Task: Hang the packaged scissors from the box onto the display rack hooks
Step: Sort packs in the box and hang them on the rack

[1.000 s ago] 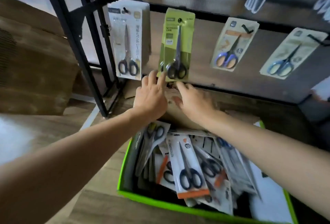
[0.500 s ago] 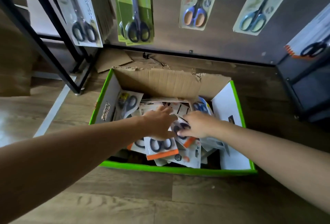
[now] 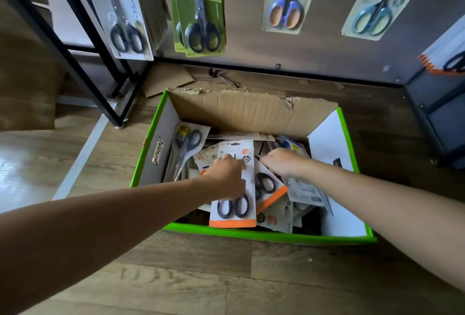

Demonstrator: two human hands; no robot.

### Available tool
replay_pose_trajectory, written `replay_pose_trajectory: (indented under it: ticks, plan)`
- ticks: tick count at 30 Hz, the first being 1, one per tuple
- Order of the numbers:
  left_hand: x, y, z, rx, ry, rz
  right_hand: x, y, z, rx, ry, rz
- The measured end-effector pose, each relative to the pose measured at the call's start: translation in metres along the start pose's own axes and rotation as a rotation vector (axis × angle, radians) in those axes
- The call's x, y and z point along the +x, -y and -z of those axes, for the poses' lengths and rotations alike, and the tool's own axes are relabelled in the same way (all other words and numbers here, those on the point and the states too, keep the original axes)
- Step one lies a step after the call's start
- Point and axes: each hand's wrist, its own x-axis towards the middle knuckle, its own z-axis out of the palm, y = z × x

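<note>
Looking down from above at a green-edged cardboard box [image 3: 251,233] on a wooden floor [image 3: 201,277], in the centre of the frame. The box is full of packaged scissors lying in a loose heap. Two bare arms reach in from the lower corners.

The left hand [image 3: 226,179] is at the middle of the heap, its grip closed on a white scissors pack with an orange strip [image 3: 235,214]. The pack's black handles show below the hand, and its lower end reaches the box's near rim. The right hand [image 3: 284,164] is just to the right, knuckles up, fingers dipping among the packs; whether its grip holds anything cannot be told. A second orange-strip pack [image 3: 270,189] lies tilted between the two hands.

Across the top of the frame, packs hang on the black display rack [image 3: 75,72]:
- a white pack with black scissors [image 3: 125,25] at upper left
- a green pack marked GRIP [image 3: 201,13]
- a pack with blue and orange handles [image 3: 286,0]
- a teal-handled pack [image 3: 377,5] at upper right

A loose metal hook [image 3: 226,79] lies on the floor behind the box.
</note>
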Motion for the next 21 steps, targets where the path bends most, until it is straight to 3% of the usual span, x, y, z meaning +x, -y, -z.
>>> replay_pose_trajectory:
  ticks: [6, 12, 15, 18, 19, 21]
  plan:
    - [0.001, 0.004, 0.016, -0.419, -0.143, 0.113, -0.008, 0.002, -0.011, 0.330, 0.135, 0.151]
    - [0.017, 0.040, 0.029, -0.511, -0.318, 0.481, -0.002, -0.016, 0.019, 0.447, 0.279, 0.140]
    - [0.012, 0.035, 0.042, -0.664, -0.223, 0.472, -0.004, -0.026, 0.033, 0.424, 0.357, 0.175]
    - [-0.003, 0.021, 0.051, -0.204, -0.133, 0.303, -0.010, -0.023, 0.044, 0.494, 0.364, 0.227]
    - [0.001, 0.023, 0.050, -0.355, -0.149, 0.306, -0.010, -0.022, 0.046, 0.476, 0.347, 0.230]
    - [0.014, 0.029, 0.054, -0.975, -0.224, 0.393, -0.010, -0.017, 0.047, 0.384, 0.270, 0.219]
